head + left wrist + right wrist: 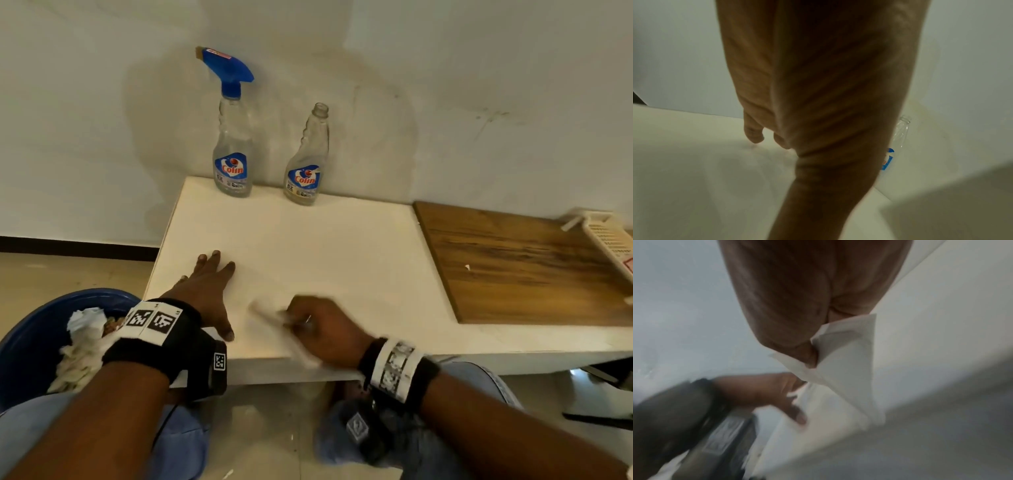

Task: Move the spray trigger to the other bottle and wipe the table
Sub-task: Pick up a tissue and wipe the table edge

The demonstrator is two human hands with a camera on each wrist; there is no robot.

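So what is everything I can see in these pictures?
clear plastic bottle with blue spray trigger: one, clear and blue, back of the table, left of the other bottle
clear plastic bottle with open neck: one, clear, back of the table
white table: one, white, against the wall
brown wooden board: one, brown, right part of the table
pale slotted plastic tray: one, pale, far right
blue tub of crumpled tissues: one, blue, on the floor, left
white tissue: one, white, in the right hand
left hand: flat on the table
right hand: grips the tissue
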